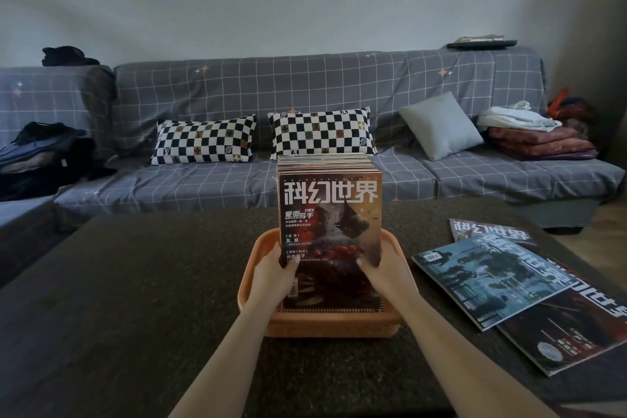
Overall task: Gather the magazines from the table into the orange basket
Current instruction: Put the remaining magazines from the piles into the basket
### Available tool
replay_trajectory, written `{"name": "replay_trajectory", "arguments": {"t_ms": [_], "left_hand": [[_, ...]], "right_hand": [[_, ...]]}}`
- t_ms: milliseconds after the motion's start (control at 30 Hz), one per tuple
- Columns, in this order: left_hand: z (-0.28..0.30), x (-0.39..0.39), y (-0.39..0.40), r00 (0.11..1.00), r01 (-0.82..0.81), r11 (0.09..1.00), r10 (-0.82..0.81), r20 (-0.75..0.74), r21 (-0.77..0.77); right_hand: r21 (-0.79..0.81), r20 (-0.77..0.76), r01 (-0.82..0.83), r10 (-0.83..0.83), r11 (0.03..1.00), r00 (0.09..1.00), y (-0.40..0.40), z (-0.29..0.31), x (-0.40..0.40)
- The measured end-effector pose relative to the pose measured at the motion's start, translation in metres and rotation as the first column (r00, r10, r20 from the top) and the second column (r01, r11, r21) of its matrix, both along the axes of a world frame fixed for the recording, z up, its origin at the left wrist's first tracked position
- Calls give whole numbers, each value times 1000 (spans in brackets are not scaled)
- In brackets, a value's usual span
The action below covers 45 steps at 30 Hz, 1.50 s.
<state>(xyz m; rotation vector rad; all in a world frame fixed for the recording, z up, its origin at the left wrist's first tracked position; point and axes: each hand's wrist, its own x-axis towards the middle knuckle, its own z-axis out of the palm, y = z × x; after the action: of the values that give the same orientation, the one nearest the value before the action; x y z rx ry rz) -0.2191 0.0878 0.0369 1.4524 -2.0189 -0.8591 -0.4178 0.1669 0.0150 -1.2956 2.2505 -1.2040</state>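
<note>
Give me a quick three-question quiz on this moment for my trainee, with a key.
1. True or false: both hands grip the stack standing in the basket.
2. How many magazines lie loose on the table?
A) none B) three C) six
3. Fill in: the loose magazines lie on the person's ____ side of the basket.

Key:
1. True. The left hand and right hand hold the stack at its lower sides.
2. B. A blue magazine overlaps a dark one behind it and a red one nearer the camera.
3. right
</note>
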Motion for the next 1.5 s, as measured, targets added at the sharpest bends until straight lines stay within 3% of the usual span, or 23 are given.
{"name": "replay_trajectory", "arguments": {"t_ms": [167,533,733,867,1133,1500], "left_hand": [[1,1,-1,987,98,986,-80,-136,133],[3,5,2,958,135,964,-68,-279,229],[3,-3,13,953,-74,985,116,-279,157],[2,-6,36,838,-289,950,311,-447,120],[14,-62,77,907,58,997,-33,-419,46],[-1,-198,117,882,294,953,-240,-405,76]], "right_hand": [[41,139,-41,35,998,990,-3,0,-3],[50,132,-55,48,997,990,-3,1,-3],[-6,185,-61,61,998,981,2,8,1],[-91,175,15,1,996,985,18,15,6],[-149,133,127,-107,981,985,74,23,-14],[-142,185,362,-334,921,924,137,4,-100]]}}
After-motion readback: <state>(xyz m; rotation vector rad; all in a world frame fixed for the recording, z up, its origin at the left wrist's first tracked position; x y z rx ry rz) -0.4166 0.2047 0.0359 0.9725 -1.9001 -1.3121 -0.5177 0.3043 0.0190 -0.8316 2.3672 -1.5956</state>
